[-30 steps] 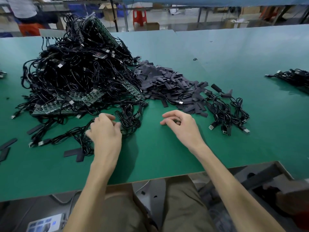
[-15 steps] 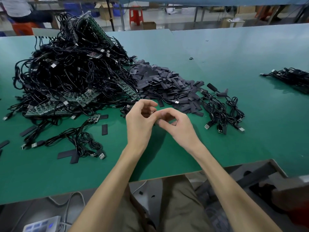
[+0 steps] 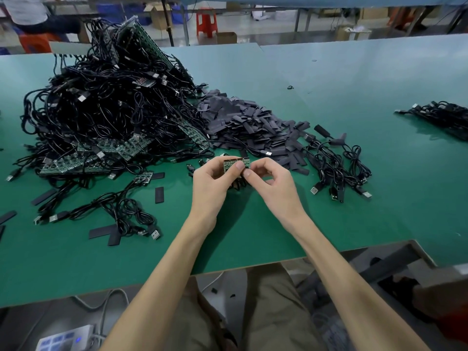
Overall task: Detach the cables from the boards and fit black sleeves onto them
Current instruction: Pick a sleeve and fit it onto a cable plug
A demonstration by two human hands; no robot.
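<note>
Green counter [image 3: 379, 224] carries a cable heap [image 3: 109, 117] far left, black sleeves [image 3: 248, 127] beside it. Over its near middle, left hand [image 3: 211, 183] and right hand [image 3: 273, 183] both pinch a small board [image 3: 234, 163], its cables [image 3: 236, 184] dangling beneath.

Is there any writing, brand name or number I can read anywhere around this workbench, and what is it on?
No text here can be read.
small green board, pinched between the left hand and right hand: any markings are too small to read.
white button box below the table edge: key labels are blurred.
cardboard boxes at the back: no legible print.
</note>
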